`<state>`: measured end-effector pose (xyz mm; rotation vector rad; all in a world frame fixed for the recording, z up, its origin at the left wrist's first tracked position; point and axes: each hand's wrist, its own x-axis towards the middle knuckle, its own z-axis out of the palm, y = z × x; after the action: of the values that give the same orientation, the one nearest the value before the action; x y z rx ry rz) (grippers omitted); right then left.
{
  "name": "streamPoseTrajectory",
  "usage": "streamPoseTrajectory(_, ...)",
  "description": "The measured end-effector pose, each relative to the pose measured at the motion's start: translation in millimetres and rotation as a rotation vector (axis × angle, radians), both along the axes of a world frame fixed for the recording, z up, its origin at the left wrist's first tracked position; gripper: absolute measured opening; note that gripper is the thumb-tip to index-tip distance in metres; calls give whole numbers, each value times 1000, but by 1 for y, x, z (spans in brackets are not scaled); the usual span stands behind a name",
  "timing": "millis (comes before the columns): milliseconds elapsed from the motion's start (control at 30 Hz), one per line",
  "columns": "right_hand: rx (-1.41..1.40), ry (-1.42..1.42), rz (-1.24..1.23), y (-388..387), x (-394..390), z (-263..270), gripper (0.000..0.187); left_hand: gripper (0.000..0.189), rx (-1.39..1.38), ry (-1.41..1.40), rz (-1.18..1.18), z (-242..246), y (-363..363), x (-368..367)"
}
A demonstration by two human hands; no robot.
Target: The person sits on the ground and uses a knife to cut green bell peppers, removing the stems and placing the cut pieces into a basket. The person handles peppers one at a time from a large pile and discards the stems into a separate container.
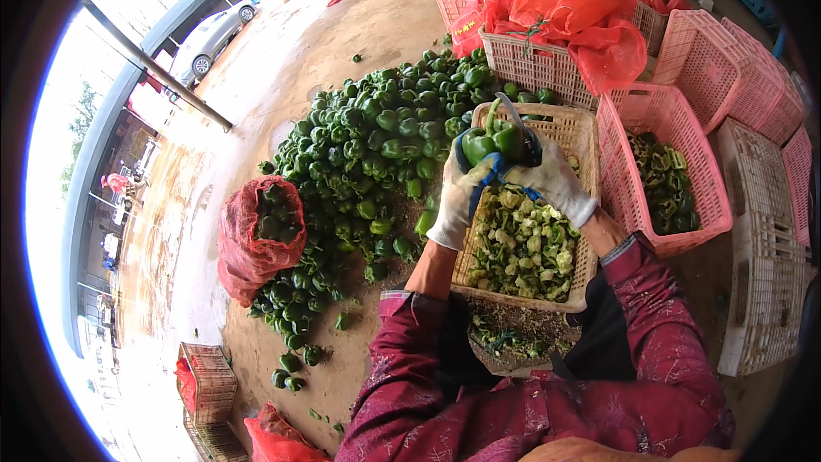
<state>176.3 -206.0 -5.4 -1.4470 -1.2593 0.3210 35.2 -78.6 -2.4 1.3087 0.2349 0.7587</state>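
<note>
My left hand (457, 196), in a white and blue work glove, holds a green bell pepper (490, 144) with its stem up. My right hand (553, 176), gloved alike, is at the pepper's right side and grips a curved metal knife (510, 109), whose blade rises beside the stem; its handle is hidden in the glove. Both hands are above a yellowish plastic crate (589, 141) that holds many pale green pepper cores and stem pieces (523, 244). A large heap of whole green bell peppers (372, 135) lies on the ground to the left.
Cut green peppers (660, 179) lie in a pink crate (705, 199) at the right. Red mesh bags (564, 6) cover a crate beyond. An open red mesh sack (247, 237) of peppers stands left of the heap. Stacked crates (766, 269) stand at far right, a crate (211, 382) at lower left.
</note>
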Motion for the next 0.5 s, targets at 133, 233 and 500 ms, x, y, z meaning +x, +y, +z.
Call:
streamPoseTrajectory(133,14,450,228,-12,5,5,47,55,156,13,72,0,-6,5)
streamPoseTrajectory(233,13,618,297,-25,12,2,37,58,239,92,83,2,-8,9)
streamPoseTrajectory(500,45,1150,484,-44,47,-26,56,67,-523,-395,-469,-30,-4,24)
